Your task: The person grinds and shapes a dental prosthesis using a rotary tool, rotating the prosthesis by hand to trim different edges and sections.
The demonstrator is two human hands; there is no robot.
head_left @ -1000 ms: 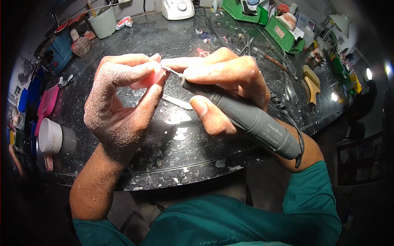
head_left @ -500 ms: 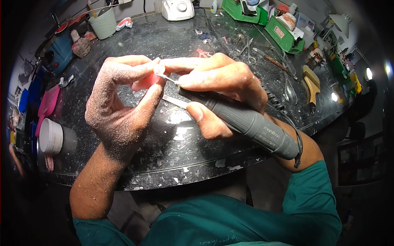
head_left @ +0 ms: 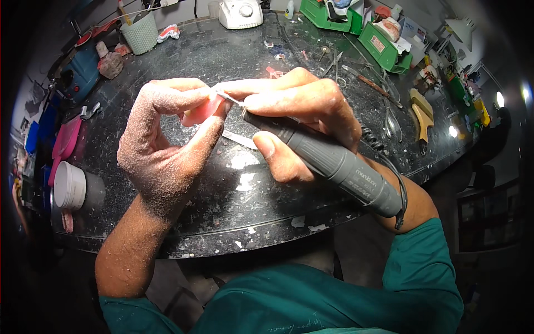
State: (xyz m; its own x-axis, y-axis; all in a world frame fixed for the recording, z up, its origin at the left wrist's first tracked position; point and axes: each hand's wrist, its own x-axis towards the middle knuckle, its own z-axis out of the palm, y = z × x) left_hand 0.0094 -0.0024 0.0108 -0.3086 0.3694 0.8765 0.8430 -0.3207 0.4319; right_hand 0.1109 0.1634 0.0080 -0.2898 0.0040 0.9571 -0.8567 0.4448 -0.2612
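Between the thumb and fingers of my left hand (head_left: 167, 131) is a small glossy pink denture piece (head_left: 203, 113), mostly covered by the fingers. White dust coats this hand thickly. My right hand (head_left: 314, 108) is closed around a dark grey rotary handpiece (head_left: 342, 161), held like a pen, its body slanting down to the right. The thin metal bur (head_left: 229, 99) at its front reaches the denture piece at my left fingertips; the exact contact is hard to see. The right index finger stretches over to the left fingertips. Below the bur, a pale flat strip (head_left: 239, 140) shows.
A white control box (head_left: 241, 14) stands at the back, with a woven cup (head_left: 139, 33) to its left. Green bins (head_left: 384, 50), scissors (head_left: 335, 69), a knife (head_left: 371, 86) and a brush (head_left: 423, 117) lie to the right. A white tub (head_left: 69, 185) sits at the left edge.
The denture piece has turned slightly in my left fingers, so more pink shows. The handpiece has rolled a little and shifted slightly, and my right thumb has moved up.
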